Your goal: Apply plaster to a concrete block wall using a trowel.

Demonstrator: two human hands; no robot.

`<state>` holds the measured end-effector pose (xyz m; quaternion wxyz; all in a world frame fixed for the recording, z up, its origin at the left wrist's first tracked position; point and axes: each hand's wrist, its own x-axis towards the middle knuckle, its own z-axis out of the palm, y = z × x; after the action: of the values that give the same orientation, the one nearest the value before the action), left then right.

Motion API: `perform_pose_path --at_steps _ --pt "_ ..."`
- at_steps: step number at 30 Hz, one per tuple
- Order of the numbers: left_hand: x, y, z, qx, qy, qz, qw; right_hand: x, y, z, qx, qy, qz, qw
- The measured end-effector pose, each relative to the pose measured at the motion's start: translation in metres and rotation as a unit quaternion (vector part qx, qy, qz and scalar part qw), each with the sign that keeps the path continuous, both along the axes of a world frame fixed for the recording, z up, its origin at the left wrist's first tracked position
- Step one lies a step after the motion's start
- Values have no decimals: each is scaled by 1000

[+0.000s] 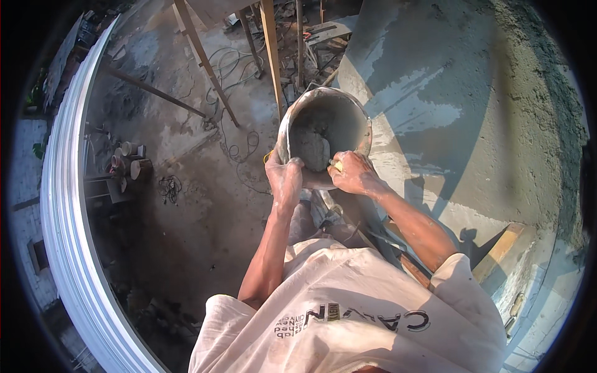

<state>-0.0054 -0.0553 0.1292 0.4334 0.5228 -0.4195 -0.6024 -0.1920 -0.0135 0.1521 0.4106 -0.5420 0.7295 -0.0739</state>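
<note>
In front of my body is a mortar-smeared bucket (324, 99), its mouth tipped up toward me. Wet grey mortar (305, 133) lies inside it. My left hand (285, 180) is closed on the near left part of the rim, thumb over the edge. At the near right side of the mouth, my right hand (351, 173) is closed around the yellow handle of a trowel (337, 166). The trowel's grey, mortar-coated blade appears to reach into the bucket, but its outline blends with the mortar. Both hands have grey smears.
To the right stands a plastered wall surface (404, 93) with damp patches. Timber props (272, 50) rise beyond the bucket. Below lies a dirt floor (186, 230) with hoses (236, 152) and several pots (127, 158). Corrugated metal sheeting (65, 168) curves along the left.
</note>
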Motion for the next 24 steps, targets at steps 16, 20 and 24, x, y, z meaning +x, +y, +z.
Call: perform_pose_path --at_steps 16,20,24 --pt "82 49 -79 112 54 174 977 -61 -66 289 -257 112 50 959" --pt "129 74 -135 121 -2 210 970 -72 -85 404 -355 -90 115 923" --pt "159 99 -143 117 -32 308 944 -108 -148 462 -396 -276 257 837"
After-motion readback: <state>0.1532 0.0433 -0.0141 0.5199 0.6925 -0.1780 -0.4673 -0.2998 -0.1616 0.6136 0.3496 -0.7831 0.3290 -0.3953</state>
